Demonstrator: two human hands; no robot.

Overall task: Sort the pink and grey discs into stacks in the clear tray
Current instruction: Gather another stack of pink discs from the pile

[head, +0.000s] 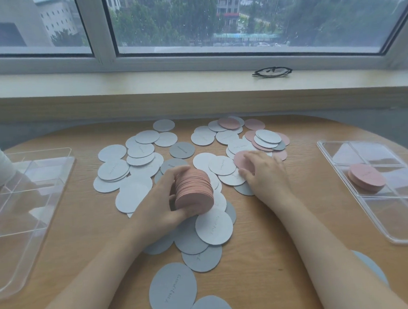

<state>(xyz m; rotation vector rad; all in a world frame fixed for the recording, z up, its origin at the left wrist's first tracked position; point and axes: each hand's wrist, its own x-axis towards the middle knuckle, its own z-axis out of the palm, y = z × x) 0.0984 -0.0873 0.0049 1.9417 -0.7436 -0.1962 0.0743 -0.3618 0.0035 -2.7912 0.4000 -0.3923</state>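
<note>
Between your forearms, on the wooden worktop [287, 221], your left hand [168, 205] clamps a thick stack of pink discs [193, 191] on its edge, while your right hand [259, 172] lies with fingers spread on a loose pink disc [243, 160]. Slide that thin, flat, matte disc clear of the pale grey discs [213, 222] overlapping around it, pinch its rim, and square it against the stack. A short pink stack [366, 178] already sits in the clear tray [396, 232] on your right.

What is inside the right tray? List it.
The right tray holds one short stack of pink discs in a middle compartment. The other compartments look bare. What lies under that stack is hidden.
</note>
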